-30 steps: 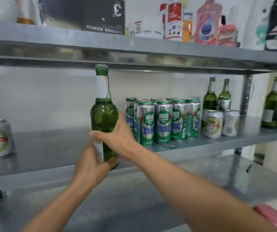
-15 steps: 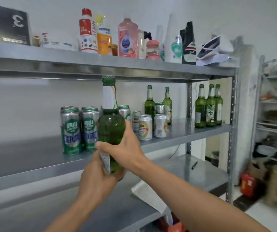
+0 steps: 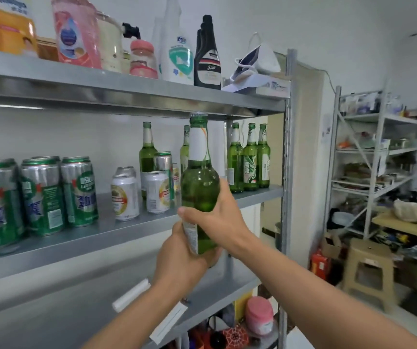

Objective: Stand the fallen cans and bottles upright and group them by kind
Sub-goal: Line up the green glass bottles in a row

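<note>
I hold a green glass bottle point(image 3: 200, 182) upright in front of the middle shelf point(image 3: 127, 230). My left hand point(image 3: 179, 263) grips its base from below and my right hand point(image 3: 217, 220) wraps round its body. Three green bottles point(image 3: 250, 159) stand together at the shelf's right end. Two more green bottles point(image 3: 147, 152) stand behind several short white cans point(image 3: 125, 197). Tall green cans point(image 3: 41, 195) stand grouped at the left. All cans and bottles in view are upright.
The top shelf point(image 3: 127, 89) hangs just above the held bottle's cap and carries household bottles point(image 3: 76, 31). A shelf post point(image 3: 286, 172) bounds the right end. A lower shelf point(image 3: 76, 306) holds paper. A plastic stool point(image 3: 368, 268) and another rack point(image 3: 376, 159) stand to the right.
The view has swung right and both hands carried the upright bottle rightward along the shelf, past the tall green cans, to in front of the white cans. The grip is unchanged.
</note>
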